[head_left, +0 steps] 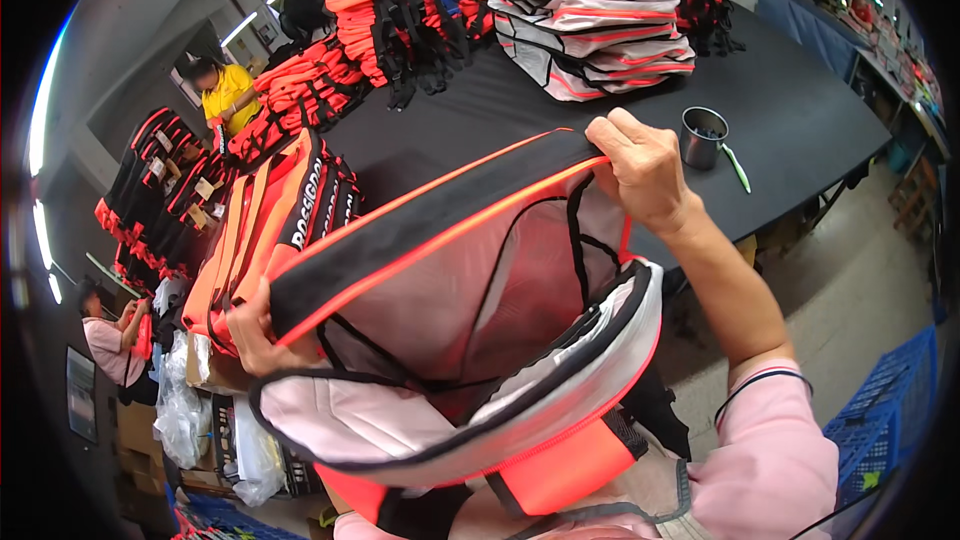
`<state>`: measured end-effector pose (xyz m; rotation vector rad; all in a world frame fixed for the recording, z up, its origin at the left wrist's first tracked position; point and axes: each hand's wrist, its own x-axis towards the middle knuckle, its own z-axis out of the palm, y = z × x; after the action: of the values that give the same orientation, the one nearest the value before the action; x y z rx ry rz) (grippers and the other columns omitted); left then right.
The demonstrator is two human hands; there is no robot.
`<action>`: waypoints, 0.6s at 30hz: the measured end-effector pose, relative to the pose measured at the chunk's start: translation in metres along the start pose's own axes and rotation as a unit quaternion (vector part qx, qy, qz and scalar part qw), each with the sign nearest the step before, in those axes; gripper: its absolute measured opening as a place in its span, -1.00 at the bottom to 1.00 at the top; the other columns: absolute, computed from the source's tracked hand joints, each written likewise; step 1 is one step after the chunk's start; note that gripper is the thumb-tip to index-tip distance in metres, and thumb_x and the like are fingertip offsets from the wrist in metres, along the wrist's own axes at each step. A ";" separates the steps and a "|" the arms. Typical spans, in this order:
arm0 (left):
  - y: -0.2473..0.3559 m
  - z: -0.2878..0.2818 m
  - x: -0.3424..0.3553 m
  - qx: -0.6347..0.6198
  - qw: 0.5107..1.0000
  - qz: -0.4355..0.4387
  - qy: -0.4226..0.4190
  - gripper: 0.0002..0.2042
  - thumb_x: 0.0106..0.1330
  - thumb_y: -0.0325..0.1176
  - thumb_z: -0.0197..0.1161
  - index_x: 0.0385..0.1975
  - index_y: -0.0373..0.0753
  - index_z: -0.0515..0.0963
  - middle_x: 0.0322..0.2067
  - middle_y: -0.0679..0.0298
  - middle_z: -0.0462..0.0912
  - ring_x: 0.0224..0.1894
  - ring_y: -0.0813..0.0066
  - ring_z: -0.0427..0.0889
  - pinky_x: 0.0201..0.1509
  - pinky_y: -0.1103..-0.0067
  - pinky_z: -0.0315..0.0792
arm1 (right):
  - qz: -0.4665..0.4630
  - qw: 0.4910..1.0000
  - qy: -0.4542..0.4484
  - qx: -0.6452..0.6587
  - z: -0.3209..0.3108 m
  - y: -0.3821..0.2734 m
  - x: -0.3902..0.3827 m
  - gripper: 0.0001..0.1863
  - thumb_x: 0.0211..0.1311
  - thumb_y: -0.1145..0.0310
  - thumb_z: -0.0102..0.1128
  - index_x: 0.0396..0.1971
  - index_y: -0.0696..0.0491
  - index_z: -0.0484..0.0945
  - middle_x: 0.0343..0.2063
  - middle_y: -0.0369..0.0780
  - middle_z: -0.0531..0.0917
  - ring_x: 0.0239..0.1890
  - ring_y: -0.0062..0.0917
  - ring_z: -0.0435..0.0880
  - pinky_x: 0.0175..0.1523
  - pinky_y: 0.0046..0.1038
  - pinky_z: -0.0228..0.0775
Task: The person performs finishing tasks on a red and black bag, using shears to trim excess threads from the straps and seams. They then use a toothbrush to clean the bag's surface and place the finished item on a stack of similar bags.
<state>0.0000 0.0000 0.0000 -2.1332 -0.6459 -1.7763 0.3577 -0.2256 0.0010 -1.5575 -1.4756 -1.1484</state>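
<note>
Between my hands a grey, black and neon-orange bag point(440, 442) hangs open, its pale lining point(450, 280) facing up. My left hand point(258, 335) is closed around the left end of the bag's black panel with orange edging point(430, 225). At the right end of that same panel, my right hand point(640, 162) grips the corner in a fist, higher and farther out. The panel is stretched between the two hands. Black binding and a zipper run along the near curved flap, close to my body. The left fingertips are partly hidden behind the fabric.
Orange bags point(250, 230) stand left on the black table point(780, 80). Behind are stacked grey bags point(600, 20) and orange bundles point(380, 0). A metal cup point(703, 138) sits by a white-green tool point(737, 170). Two people work at left; a blue crate point(885, 410) stands lower right.
</note>
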 end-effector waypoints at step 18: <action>0.012 0.006 -0.004 -0.073 0.996 0.027 0.053 -0.63 0.08 -0.23 0.54 -0.16 -0.30 0.69 -0.45 0.28 0.50 -0.47 0.48 0.47 -0.44 0.60 0.33 | -0.002 0.996 -0.078 -0.041 0.004 -0.012 0.030 -0.78 -0.08 0.34 0.29 -0.41 0.02 0.49 -0.44 -0.28 0.49 -0.43 -0.43 0.63 -0.45 -0.39 0.48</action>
<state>0.0108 -0.0078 -0.0047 -2.1080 -0.4386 -1.9461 0.3450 -0.2097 0.0260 -1.7353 -1.5501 -1.1240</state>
